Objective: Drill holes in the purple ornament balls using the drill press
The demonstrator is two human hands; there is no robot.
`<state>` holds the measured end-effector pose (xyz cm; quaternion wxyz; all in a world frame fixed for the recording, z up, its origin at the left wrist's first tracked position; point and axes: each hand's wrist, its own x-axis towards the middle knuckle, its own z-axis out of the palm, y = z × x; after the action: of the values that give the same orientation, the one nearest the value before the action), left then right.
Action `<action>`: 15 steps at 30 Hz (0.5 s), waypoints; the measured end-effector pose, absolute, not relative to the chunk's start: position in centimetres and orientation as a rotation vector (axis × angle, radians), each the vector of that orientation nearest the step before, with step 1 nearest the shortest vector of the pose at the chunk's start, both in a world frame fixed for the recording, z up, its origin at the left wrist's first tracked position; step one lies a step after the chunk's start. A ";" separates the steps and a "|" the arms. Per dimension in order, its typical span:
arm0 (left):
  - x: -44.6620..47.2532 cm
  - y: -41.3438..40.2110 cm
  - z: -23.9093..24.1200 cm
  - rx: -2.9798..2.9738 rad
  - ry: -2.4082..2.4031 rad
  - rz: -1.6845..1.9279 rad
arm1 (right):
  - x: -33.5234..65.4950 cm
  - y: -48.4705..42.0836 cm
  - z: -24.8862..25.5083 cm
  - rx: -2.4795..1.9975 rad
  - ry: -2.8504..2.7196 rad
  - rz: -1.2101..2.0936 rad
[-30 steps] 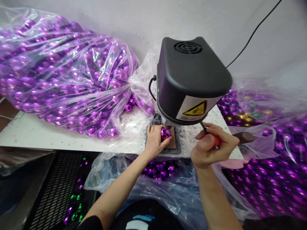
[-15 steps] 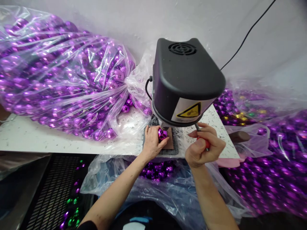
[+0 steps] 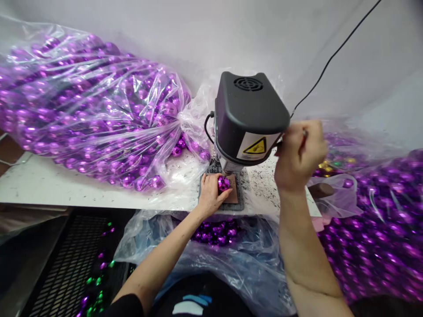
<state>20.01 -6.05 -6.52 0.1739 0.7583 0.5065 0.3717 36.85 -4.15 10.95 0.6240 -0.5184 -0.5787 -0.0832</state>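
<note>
A shiny purple faceted ball (image 3: pixel 224 182) sits between the thumb and fingers of my left hand (image 3: pixel 210 193). It rests over a brown board (image 3: pixel 233 196) on the dark base (image 3: pixel 240 205) of what looks like a bench drill press (image 3: pixel 253 103). The tool end of the machine comes down right by the ball; its tip is hard to make out. My right hand (image 3: pixel 300 152), blurred by motion, is closed round the feed lever at the machine's right side. A bit of the lever's red knob (image 3: pixel 303 136) shows between the fingers.
A tied clear bag of purple balls (image 3: pixel 99 110) lies on the white table (image 3: pixel 82 189) at left. Another heap of purple balls (image 3: pixel 380 237) stands at right. Below the table edge, clear plastic (image 3: pixel 148 233) holds more balls. Dark shavings litter the tabletop.
My right hand has swung up and away with the lever, and the red knob is now mostly covered. My left hand still holds the ball at the same spot. The view has shifted slightly.
</note>
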 end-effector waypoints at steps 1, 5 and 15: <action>19.7 -6.4 -6.1 2.140 1.414 1.073 | 36.9 -3.2 12.1 -1.203 -1.347 -0.139; 17.5 -10.3 -4.8 2.164 1.212 1.040 | 37.2 -0.6 13.2 -1.209 -1.316 -0.079; 11.2 -16.4 -6.2 2.152 1.244 0.879 | 38.2 0.1 12.0 -1.201 -1.228 -0.090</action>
<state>11.22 -16.39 -6.21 0.2498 0.7905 0.4567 0.3227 38.25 0.11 11.98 0.6524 -0.5292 -0.5411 -0.0397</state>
